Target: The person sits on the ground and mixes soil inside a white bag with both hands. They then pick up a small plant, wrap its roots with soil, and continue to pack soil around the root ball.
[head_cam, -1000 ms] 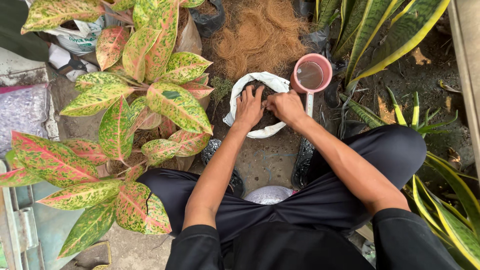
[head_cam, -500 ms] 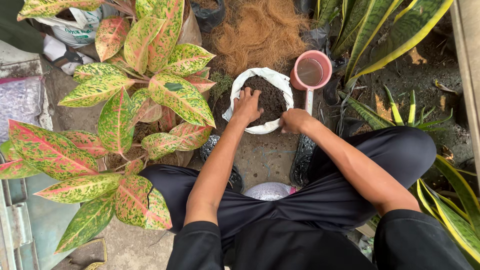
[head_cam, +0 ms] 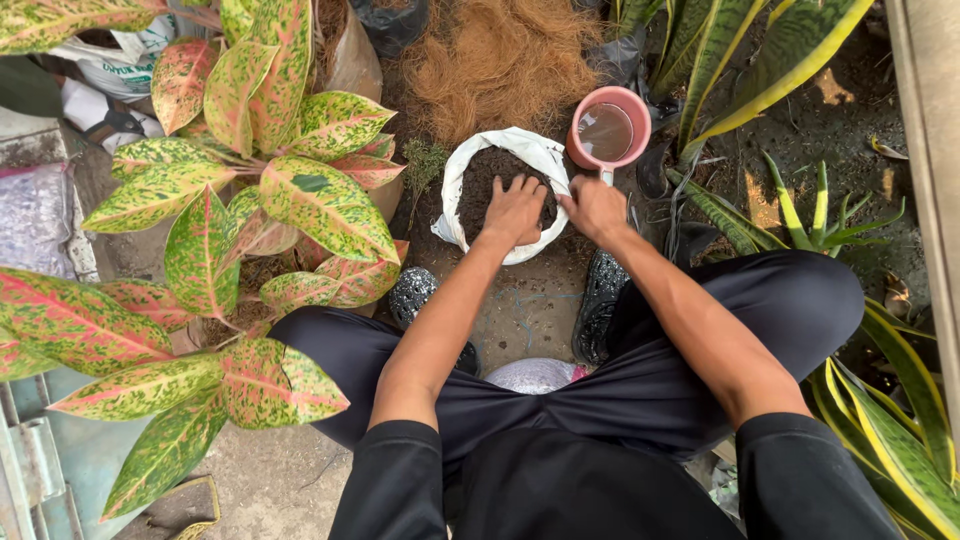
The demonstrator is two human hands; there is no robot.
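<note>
Spread flat, the left hand (head_cam: 515,208) presses its open fingers onto the dark soil (head_cam: 485,185) inside one white plastic sack with a rolled-down rim (head_cam: 450,190). Just beside it, the right hand (head_cam: 595,208) rests at the sack's right edge; whether it pinches the rim I cannot tell. One pink plastic scoop with a handle (head_cam: 610,130), holding murky water, stands touching the sack. Brown coconut fibre (head_cam: 500,60) lies piled behind. Two black sandals (head_cam: 600,300) flank the bare ground.
</note>
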